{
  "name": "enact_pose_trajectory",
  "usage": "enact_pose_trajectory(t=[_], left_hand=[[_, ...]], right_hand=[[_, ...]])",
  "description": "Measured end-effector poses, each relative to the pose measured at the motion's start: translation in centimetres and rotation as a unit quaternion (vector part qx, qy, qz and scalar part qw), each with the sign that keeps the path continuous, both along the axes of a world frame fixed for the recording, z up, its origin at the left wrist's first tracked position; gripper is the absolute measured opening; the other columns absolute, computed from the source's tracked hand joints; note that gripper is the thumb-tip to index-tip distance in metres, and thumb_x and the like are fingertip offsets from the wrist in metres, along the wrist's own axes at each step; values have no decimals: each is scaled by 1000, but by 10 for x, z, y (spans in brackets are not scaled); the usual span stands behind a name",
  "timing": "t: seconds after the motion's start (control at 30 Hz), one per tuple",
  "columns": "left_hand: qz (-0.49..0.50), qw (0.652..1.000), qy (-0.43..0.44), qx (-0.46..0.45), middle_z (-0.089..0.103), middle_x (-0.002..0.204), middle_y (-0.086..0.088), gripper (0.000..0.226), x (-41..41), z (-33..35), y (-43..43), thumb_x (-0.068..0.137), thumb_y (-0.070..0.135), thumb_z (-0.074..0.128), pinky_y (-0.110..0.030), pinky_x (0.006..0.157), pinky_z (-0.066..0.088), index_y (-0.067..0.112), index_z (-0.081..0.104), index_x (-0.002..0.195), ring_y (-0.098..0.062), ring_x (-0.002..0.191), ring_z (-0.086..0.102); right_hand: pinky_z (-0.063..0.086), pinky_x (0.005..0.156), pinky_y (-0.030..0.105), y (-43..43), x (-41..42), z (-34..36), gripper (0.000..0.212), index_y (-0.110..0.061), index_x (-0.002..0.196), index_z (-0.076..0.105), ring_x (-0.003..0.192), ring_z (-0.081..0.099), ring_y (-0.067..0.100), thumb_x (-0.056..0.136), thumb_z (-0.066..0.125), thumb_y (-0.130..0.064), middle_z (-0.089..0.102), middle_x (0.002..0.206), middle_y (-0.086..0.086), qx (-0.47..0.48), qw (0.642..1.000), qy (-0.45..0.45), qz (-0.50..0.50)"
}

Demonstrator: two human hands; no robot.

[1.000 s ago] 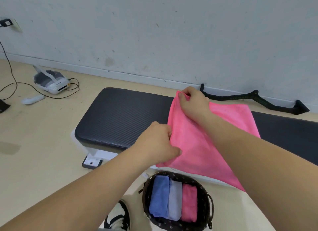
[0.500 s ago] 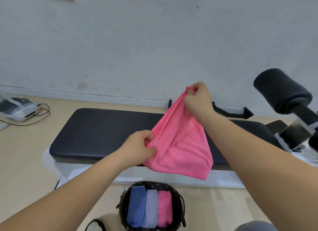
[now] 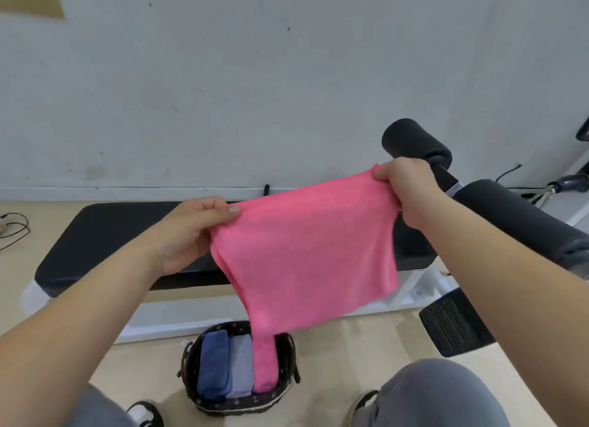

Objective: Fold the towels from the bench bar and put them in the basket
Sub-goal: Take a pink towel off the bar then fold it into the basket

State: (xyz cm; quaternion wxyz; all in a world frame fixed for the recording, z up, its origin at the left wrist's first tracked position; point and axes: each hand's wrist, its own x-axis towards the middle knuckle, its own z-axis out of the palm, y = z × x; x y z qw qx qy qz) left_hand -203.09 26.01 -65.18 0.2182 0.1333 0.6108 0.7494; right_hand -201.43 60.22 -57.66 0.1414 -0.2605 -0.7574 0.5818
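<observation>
Against a pale wall, above the black bench, each hand, left and right, pinches a top corner of the pink towel; it looks light, limp, best held at corners.

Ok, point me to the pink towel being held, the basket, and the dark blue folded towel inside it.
pink towel (image 3: 306, 254): head view, middle of the hanging cloth.
basket (image 3: 188, 367): head view, left wall of the woven rim.
dark blue folded towel (image 3: 213, 364): head view, middle of its top face, leftmost in the basket.
</observation>
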Motion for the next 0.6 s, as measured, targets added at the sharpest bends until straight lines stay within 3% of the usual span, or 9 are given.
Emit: enact_pose_trajectory(t=[0.07, 0.13, 0.2, 0.3, 0.47, 0.6], left_hand=[[26, 999, 15, -24, 53, 62, 2, 38, -1, -4, 2, 68, 37, 87, -21, 51, 41, 19, 54, 64, -10, 55, 47], [72, 988, 67, -122, 59, 69, -4, 33, -7, -13, 1, 77, 37, 85, -27, 63, 45, 14, 62, 72, -13, 64, 54], [113, 958, 123, -233, 69, 78, -5, 25, -16, -25, -2, 86, 30, 82, -35, 75, 50, 9, 69, 82, -16, 73, 60], [131, 917, 174, -333, 76, 90, -1, 8, -27, -35, -8, 92, 24, 76, -36, 82, 55, 17, 74, 88, -18, 85, 68], [146, 888, 214, -381, 74, 92, 3, 13, -43, -45, -11, 100, 14, 61, -28, 75, 51, 25, 68, 97, -12, 87, 67], [160, 861, 230, -425, 69, 105, 12, 22, -65, -61, -13, 101, 15, 56, -31, 85, 51, 29, 63, 117, -12, 99, 63]], right_hand=[[43, 65, 31, 4, 3, -17, 14, -10, 102, 70, 73, 54, 19, 87, 70, -11, 62, 84, 5, -36, 999, -4, 17], [48, 69, 35, 4, 3, -38, 7, -13, 97, 69, 74, 56, 20, 92, 66, -10, 61, 84, 6, -49, 997, -12, 52], [50, 72, 37, 5, 0, -62, 11, -14, 89, 68, 73, 55, 19, 96, 62, -7, 60, 84, 7, -36, 996, -23, 80], [47, 64, 31, 6, -5, -89, 11, -15, 91, 71, 76, 56, 19, 95, 65, -7, 65, 90, 7, 32, 993, -54, 100], [46, 61, 29, 10, -25, -109, 14, -14, 101, 78, 91, 63, 24, 95, 67, -8, 72, 101, 8, 110, 976, -118, 143], [49, 78, 30, 5, -46, -112, 17, -20, 88, 77, 92, 64, 16, 93, 67, -7, 72, 90, -3, 211, 959, -99, 161]])
